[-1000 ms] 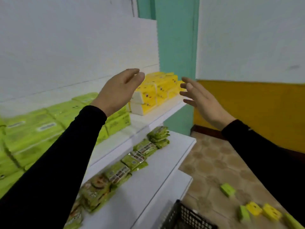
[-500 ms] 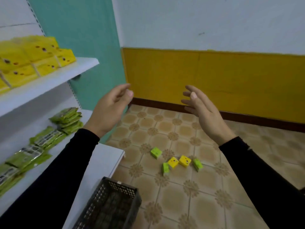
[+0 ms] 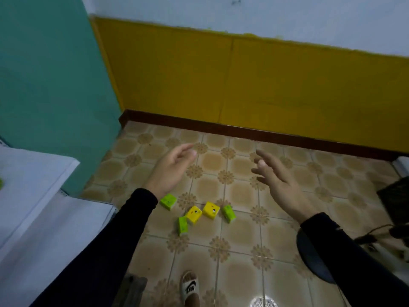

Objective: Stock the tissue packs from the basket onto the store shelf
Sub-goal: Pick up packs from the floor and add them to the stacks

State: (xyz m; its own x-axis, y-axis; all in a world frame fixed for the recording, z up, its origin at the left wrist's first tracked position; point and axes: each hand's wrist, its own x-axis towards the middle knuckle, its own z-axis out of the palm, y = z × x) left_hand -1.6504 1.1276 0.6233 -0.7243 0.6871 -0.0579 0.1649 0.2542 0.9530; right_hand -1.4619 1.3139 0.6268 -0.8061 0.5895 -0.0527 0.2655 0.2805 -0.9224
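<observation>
Several small tissue packs lie loose on the tiled floor: a green one (image 3: pixel 168 201), a yellow pair (image 3: pixel 194 215) (image 3: pixel 211 210), and two more green ones (image 3: pixel 183 225) (image 3: pixel 228 213). My left hand (image 3: pixel 169 171) hovers above them with relaxed, straight fingers and holds nothing. My right hand (image 3: pixel 280 183) is held out to the right at the same height, fingers spread, also empty. A corner of the dark basket (image 3: pixel 135 289) shows at the bottom, mostly hidden behind my left sleeve. The white store shelf (image 3: pixel 44 209) fills the lower left.
A teal pillar (image 3: pixel 55 85) stands behind the shelf, and a yellow wall with a dark skirting board (image 3: pixel 254 129) runs across the back. My sandalled foot (image 3: pixel 189 289) is on the tiles. A dark object (image 3: pixel 396 202) and a cable sit at the right edge.
My view has swung right and down, from the stocked shelves to the floor. Both hands stayed empty and dropped lower, over the loose packs.
</observation>
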